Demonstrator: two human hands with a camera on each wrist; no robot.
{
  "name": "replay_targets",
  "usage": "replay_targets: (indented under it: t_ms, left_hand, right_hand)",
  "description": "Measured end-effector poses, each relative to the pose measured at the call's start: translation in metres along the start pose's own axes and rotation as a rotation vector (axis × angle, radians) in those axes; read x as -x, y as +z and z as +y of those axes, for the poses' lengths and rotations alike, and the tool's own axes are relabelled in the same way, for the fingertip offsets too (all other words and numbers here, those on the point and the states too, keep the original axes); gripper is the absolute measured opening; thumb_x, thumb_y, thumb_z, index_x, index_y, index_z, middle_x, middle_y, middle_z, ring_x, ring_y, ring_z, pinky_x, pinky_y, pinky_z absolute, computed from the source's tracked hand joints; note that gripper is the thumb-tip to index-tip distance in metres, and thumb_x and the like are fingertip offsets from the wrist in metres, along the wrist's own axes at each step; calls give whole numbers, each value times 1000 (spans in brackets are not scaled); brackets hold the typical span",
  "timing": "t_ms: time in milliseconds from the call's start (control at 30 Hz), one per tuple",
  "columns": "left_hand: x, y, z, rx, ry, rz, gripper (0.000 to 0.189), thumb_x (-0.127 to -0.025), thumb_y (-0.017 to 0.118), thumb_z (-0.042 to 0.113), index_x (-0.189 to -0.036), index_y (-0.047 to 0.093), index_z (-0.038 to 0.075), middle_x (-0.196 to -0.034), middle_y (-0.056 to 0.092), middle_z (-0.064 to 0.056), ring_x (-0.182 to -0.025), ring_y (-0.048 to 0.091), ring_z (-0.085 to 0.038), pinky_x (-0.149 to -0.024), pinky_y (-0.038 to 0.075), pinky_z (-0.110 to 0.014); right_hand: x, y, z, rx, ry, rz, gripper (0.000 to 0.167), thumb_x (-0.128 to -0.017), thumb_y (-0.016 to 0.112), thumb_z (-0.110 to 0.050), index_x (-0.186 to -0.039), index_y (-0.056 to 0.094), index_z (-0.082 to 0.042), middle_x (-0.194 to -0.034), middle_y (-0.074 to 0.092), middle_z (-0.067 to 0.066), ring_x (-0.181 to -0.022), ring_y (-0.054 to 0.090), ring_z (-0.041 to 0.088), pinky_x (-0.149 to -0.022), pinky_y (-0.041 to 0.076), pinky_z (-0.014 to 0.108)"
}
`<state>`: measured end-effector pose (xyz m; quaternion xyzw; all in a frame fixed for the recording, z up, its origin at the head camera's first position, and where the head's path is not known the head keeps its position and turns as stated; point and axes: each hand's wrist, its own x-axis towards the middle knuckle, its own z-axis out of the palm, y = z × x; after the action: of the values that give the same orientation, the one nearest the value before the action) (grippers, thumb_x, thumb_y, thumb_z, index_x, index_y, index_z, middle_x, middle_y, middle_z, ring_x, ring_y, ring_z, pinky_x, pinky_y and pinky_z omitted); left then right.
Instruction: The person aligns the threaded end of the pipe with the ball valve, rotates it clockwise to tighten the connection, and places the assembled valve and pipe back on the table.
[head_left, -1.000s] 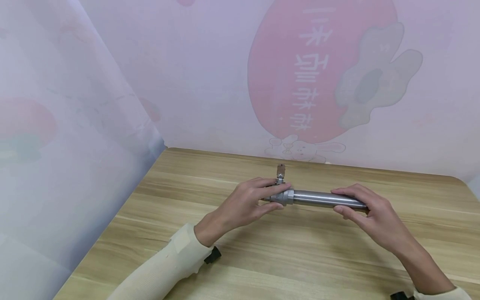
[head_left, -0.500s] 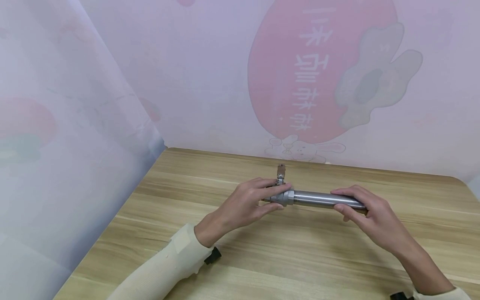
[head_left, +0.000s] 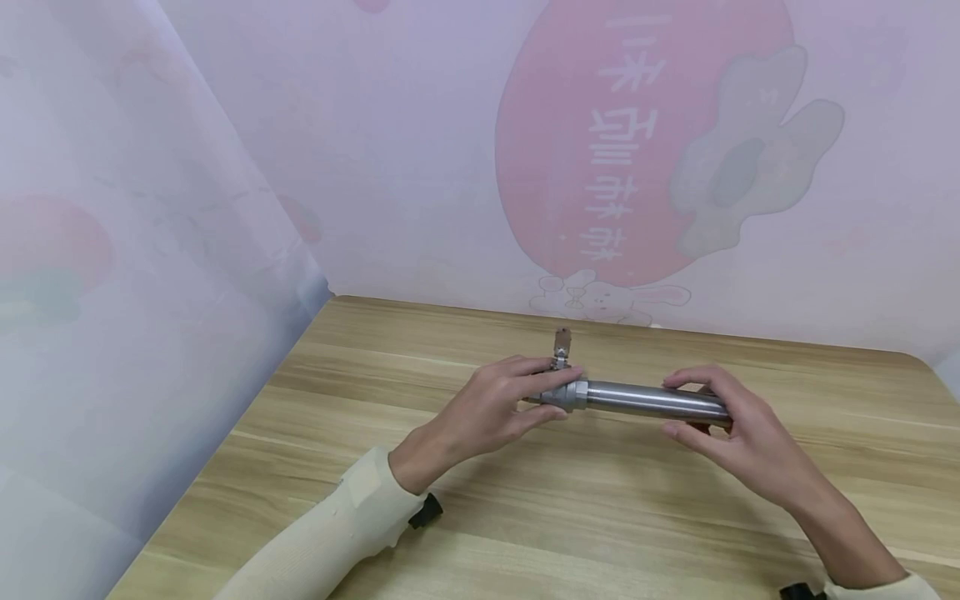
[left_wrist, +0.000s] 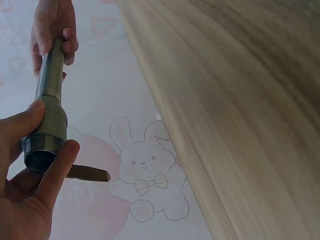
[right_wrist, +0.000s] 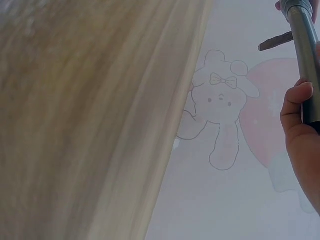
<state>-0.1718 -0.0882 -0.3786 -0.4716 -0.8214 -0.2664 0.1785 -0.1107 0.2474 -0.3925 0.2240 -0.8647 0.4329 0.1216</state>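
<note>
A grey metal ball valve (head_left: 572,395) is joined to a straight steel pipe (head_left: 637,398), which lies level above the table in the head view. My left hand (head_left: 483,404) holds the valve, thumb on one side and fingers on the other. The valve's brownish lever handle (head_left: 562,342) points away from me. Around the pipe's far right end curls my right hand (head_left: 757,437), its thumb and index tips spread a little off the pipe while other fingers wrap behind it. In the left wrist view, the valve's open threaded end (left_wrist: 41,161) faces the camera.
The wood-grain table (head_left: 420,333) spreads beneath both hands. A pale printed cloth (head_left: 420,167) with rabbits and a pink disc stands behind its back edge, and another cloth hangs at left. Dark wrist cameras (head_left: 426,511) sit at the cuffs.
The right thumb and index finger have shifted along the pipe's end and spread apart. The left hand and the valve have stayed in place.
</note>
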Motion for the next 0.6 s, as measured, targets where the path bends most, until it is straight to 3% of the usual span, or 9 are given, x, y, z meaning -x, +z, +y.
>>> replay_targets:
  t_ms: [167, 600]
  left_hand:
    - [0, 1, -1, -3, 16, 15, 52, -92, 89, 22, -142, 74, 15, -133, 78, -15, -118, 78, -28, -98, 65, -33]
    - [0, 1, -1, 5, 12, 17, 53, -92, 90, 23, -142, 74, 15, -132, 78, -14, -118, 78, -27, -99, 65, -33]
  right_hand:
    - [-1, 1, 2, 7, -65, 7, 56, -87, 87, 8, -134, 66, -14, -127, 63, -9, -97, 61, 6, -74, 52, 17]
    - [-2, -1, 2, 57, -122, 76, 64, -75, 92, 13, -129, 75, -19, -117, 71, -10, -96, 63, 1, -74, 50, 15]
